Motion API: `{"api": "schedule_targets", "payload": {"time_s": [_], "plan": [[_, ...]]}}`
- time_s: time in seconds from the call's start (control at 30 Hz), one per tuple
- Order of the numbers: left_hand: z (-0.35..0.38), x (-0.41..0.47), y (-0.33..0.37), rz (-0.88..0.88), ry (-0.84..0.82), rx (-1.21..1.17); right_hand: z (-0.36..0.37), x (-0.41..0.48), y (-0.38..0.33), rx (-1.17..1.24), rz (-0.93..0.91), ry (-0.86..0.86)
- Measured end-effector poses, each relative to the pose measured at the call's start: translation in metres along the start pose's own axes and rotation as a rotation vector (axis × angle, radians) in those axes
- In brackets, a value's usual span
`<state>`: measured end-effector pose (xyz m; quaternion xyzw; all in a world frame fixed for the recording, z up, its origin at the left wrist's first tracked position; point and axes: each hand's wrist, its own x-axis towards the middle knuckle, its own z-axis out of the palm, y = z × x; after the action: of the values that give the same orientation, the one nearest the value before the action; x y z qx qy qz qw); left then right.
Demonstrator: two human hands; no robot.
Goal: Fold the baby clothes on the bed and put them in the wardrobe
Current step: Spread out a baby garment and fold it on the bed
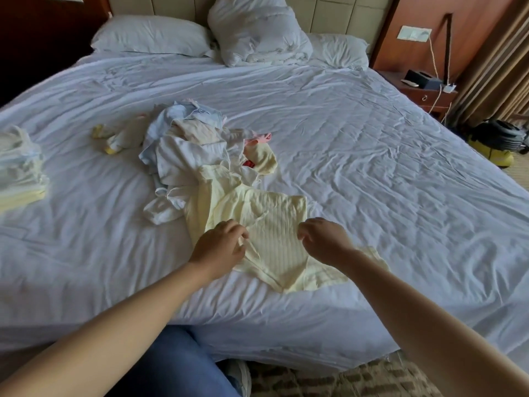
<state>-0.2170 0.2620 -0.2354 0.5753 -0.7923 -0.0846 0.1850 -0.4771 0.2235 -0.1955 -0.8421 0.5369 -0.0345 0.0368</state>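
Over the yellow garment, left hand and right hand, knuckles up.

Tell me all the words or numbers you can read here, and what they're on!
No text here can be read.
The red tag in the clothes pile: too small and blurred to read.
The black box on the nightstand: no print legible.
The wall plate: nothing legible.
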Motion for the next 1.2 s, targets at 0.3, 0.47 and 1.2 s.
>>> {"api": "schedule_targets", "payload": {"time_s": [0.3,0.47,1.2], "plan": [[-0.015,0.003,-0.057,-0.359,-0.059,0.351,-0.014,0.109,-0.077,0.086,-0.102,-0.045],[-0.029,0.024,-0.076,-0.368,-0.065,0.318,0.000,0.154,-0.087,0.014,-0.103,-0.104],[-0.049,0.067,-0.074,-0.457,0.430,-0.698,0.020,0.218,-0.097,0.698,-0.016,-0.103]]}}
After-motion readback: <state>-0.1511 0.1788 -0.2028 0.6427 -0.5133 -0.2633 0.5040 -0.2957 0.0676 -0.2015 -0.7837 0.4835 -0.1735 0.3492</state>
